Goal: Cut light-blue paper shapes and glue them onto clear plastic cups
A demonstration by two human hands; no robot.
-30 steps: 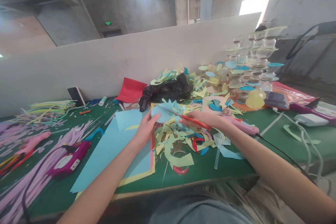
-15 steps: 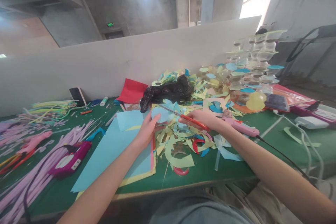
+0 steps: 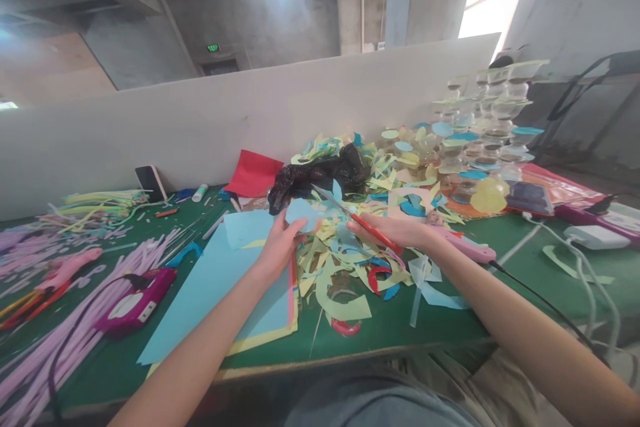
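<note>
Between the thumb and fingers of my left hand (image 3: 281,245) is a light blue paper piece (image 3: 303,215), roughly rounded. My right hand (image 3: 393,230) is closed on red-handled scissors (image 3: 371,229), whose blades point left toward the blue piece and look parted. A strip of blue paper (image 3: 337,191) stands up by the blades; whether it is still joined to the held piece I cannot tell. Below both hands lies a heap of yellow-green and blue paper scraps (image 3: 345,300). Under my left forearm is a stack of blue sheets (image 3: 215,293) with yellow and pink ones beneath.
A black plastic bag (image 3: 320,177) and red paper (image 3: 253,173) are at the back. Clear cups with paper discs (image 3: 487,120) stand stacked back right. A pink glue gun (image 3: 467,245) lies by my right forearm. Purple pipe cleaners (image 3: 100,307) and a magenta device (image 3: 135,303) lie left.
The scissors have drawn slightly back from the blue piece, and their blades now look wider apart. A blue strip now stands up at the blades. My left hand stays in nearly the same place.
</note>
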